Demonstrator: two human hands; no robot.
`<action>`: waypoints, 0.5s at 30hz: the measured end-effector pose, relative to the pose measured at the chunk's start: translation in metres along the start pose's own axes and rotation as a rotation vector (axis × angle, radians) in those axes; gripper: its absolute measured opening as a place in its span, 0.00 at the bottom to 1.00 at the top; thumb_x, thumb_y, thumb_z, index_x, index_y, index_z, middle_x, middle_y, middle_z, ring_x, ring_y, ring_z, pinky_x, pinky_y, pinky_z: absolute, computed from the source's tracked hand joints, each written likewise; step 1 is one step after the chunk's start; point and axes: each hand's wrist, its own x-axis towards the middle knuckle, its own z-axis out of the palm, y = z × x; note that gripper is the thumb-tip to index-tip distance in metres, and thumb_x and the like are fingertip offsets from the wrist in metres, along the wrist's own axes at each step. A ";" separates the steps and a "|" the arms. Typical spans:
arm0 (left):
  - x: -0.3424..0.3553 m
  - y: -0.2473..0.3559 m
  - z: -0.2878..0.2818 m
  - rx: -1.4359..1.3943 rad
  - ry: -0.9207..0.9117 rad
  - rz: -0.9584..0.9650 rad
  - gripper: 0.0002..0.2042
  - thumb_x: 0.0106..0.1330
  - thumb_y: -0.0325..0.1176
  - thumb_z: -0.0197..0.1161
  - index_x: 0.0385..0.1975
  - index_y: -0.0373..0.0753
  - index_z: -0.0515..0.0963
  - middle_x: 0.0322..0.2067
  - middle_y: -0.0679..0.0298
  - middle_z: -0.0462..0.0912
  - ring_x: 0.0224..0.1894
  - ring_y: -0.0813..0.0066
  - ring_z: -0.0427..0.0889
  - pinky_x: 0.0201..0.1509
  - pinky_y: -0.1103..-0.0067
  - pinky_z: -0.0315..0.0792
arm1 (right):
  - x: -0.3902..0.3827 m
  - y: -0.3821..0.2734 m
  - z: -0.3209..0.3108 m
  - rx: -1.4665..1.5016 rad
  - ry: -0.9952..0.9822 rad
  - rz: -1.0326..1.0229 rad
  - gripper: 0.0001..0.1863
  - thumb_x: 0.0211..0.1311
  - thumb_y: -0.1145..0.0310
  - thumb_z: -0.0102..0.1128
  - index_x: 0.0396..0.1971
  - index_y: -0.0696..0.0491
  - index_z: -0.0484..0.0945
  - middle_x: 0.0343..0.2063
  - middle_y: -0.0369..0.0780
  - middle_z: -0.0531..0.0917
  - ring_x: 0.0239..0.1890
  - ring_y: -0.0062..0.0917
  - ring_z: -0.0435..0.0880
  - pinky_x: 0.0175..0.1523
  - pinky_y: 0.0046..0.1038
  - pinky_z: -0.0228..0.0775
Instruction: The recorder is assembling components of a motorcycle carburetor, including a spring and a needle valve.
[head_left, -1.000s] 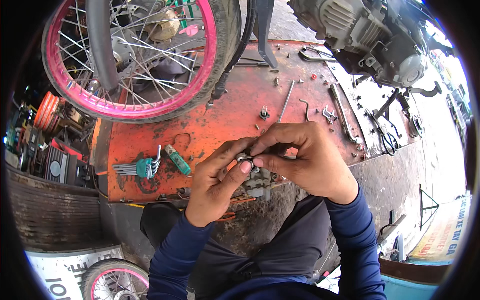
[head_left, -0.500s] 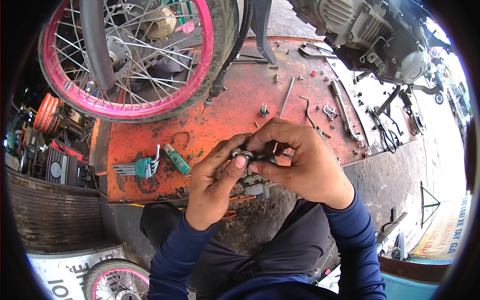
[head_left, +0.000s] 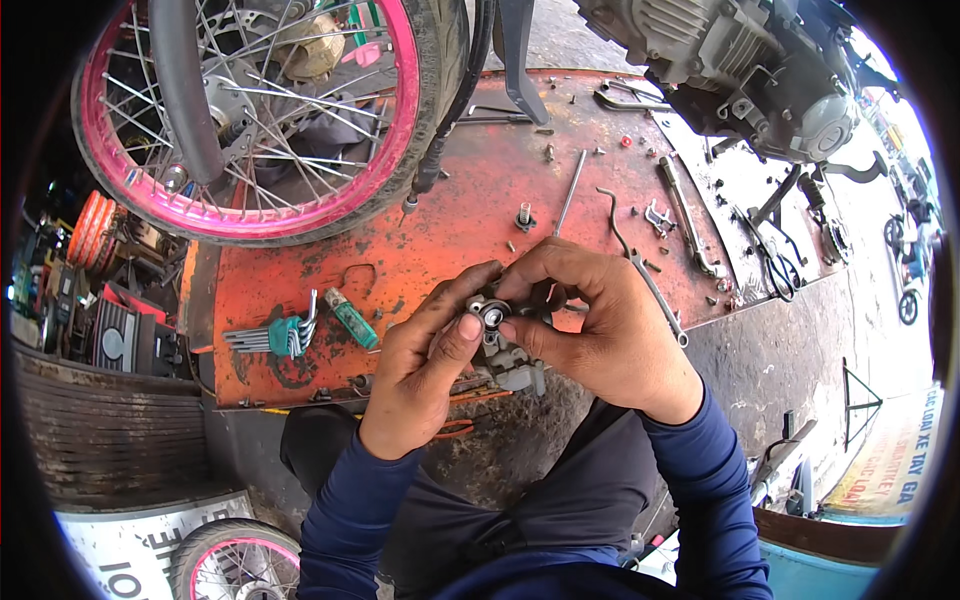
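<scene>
Both hands meet at the middle of the view, around a small grey cast-metal carburetor [head_left: 515,374] with a round, shiny opening at its top. My left hand [head_left: 418,375] is closed on its left side, thumb beside the opening. My right hand [head_left: 598,325] grips it from the other side, with thumb and index finger near the same opening. Something dark sits under the right fingers, partly hidden. Left of the hands lie a hex key set [head_left: 275,337] in a teal holder and a green-and-white tube [head_left: 352,318]. A spanner [head_left: 658,300] lies right of my right hand.
The worn red bench [head_left: 450,235] carries a long rod [head_left: 571,190], a socket wrench [head_left: 688,215], scattered bolts and a small spring-like part [head_left: 524,216]. A pink-rimmed motorcycle wheel [head_left: 400,130] overhangs the far left. An engine [head_left: 745,75] overhangs the far right.
The carburetor has tilted so its round opening faces up more plainly. My left thumb has shifted slightly down and left off the opening. The right hand keeps nearly the same place.
</scene>
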 end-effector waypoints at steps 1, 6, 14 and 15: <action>0.001 -0.002 0.001 -0.043 -0.005 0.031 0.26 0.77 0.39 0.55 0.66 0.26 0.66 0.54 0.57 0.78 0.53 0.76 0.78 0.57 0.80 0.73 | 0.000 0.001 0.001 0.001 -0.001 -0.001 0.12 0.53 0.80 0.71 0.39 0.57 0.82 0.35 0.35 0.81 0.36 0.18 0.79 0.43 0.22 0.70; 0.001 0.004 0.002 -0.304 -0.040 -0.027 0.29 0.74 0.37 0.53 0.68 0.22 0.60 0.55 0.52 0.77 0.54 0.71 0.80 0.55 0.77 0.77 | 0.000 0.004 0.001 0.000 0.029 -0.046 0.12 0.54 0.79 0.68 0.39 0.59 0.81 0.31 0.39 0.81 0.30 0.22 0.78 0.36 0.25 0.71; 0.001 0.004 0.003 -0.372 -0.058 -0.059 0.31 0.72 0.37 0.54 0.69 0.22 0.58 0.55 0.51 0.77 0.55 0.68 0.80 0.53 0.74 0.79 | 0.001 0.004 0.002 0.025 0.028 -0.056 0.12 0.55 0.78 0.68 0.40 0.60 0.81 0.32 0.39 0.81 0.31 0.21 0.78 0.37 0.24 0.71; 0.001 0.003 0.003 -0.385 -0.051 -0.074 0.30 0.71 0.34 0.56 0.69 0.23 0.59 0.56 0.52 0.77 0.56 0.69 0.79 0.55 0.75 0.78 | 0.001 0.004 0.002 0.022 0.027 -0.063 0.12 0.55 0.78 0.68 0.40 0.60 0.81 0.32 0.39 0.81 0.31 0.21 0.78 0.37 0.24 0.71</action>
